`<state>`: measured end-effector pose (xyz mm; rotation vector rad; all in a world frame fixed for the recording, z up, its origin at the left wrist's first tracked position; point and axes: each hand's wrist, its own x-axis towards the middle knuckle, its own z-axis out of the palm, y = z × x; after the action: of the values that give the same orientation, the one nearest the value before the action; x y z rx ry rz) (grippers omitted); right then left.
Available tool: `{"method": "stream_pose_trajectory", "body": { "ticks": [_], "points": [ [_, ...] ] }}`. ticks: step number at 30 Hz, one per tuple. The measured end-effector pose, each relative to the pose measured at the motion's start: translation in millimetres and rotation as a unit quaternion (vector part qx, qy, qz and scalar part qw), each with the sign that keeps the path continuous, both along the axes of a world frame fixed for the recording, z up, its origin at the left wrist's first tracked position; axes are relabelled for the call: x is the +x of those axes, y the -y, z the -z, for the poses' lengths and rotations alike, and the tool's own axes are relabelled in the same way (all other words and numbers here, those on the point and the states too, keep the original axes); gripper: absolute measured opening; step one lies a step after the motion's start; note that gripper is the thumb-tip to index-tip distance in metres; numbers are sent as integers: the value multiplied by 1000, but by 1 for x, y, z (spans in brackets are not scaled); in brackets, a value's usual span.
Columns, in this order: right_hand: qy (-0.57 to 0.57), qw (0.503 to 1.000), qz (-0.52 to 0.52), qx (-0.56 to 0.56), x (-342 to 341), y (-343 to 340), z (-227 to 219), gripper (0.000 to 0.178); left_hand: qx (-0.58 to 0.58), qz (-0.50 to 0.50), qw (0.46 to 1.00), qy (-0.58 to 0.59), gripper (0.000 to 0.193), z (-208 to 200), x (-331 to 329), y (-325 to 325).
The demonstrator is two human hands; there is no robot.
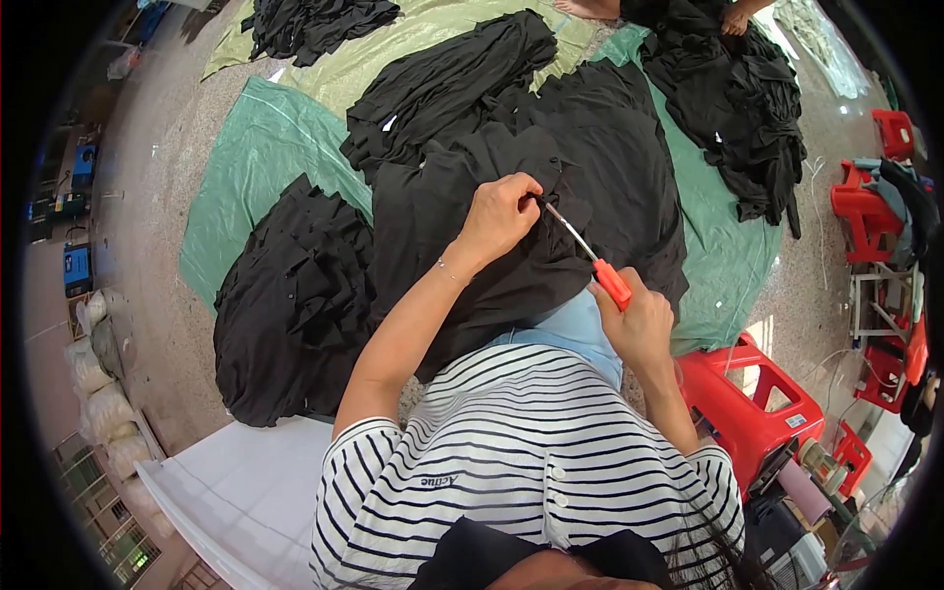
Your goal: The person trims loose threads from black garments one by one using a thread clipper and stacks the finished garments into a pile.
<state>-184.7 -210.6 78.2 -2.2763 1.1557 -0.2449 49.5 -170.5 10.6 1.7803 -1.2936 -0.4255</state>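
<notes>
Black cloth, seemingly garments (610,157), lies heaped over my lap and in front of me. My left hand (498,218) is closed in a pinch on a bit of this black cloth, above the heap. In my right hand (641,320) is a red-handled tool (612,284) with a thin metal shaft, its handle wrapped by my fingers. The shaft slants up and left, and its tip ends at my left fingertips. Whether the tip goes into the cloth or only touches it, I cannot tell.
More black garments (295,305) are piled at left, with another heap (728,108) at far right, where another person's hand (736,20) rests. Green sheeting (265,147) lies beneath. A red plastic stool (757,393) stands at my right, and a white panel (246,482) at near left.
</notes>
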Motion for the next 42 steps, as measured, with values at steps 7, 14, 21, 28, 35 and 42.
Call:
{"method": "stream_pose_trajectory", "body": {
  "ticks": [7, 14, 21, 28, 35, 42],
  "points": [
    [18, 999, 41, -16, 11, 9, 8, 31, 7, -1, 1000, -1, 13, 1, -3, 0],
    [12, 999, 45, -18, 10, 17, 6, 30, 14, -23, 1000, -6, 9, 2, -4, 1],
    [85, 980, 179, -25, 3, 24, 5, 27, -121, -105, 954, -254, 14, -20, 7, -8],
    [95, 965, 243, -25, -29, 40, 14, 30, -100, -83, 930, -344, 7, -39, -11, -17],
    [56, 973, 221, -23, -24, 29, 16, 29, 157, 3, 926, 343, 31, 1, -60, 8],
    [59, 964, 259, -17, -37, 36, 25, 30, -182, -195, 930, -254, 17, -74, 32, -42]
  ]
}}
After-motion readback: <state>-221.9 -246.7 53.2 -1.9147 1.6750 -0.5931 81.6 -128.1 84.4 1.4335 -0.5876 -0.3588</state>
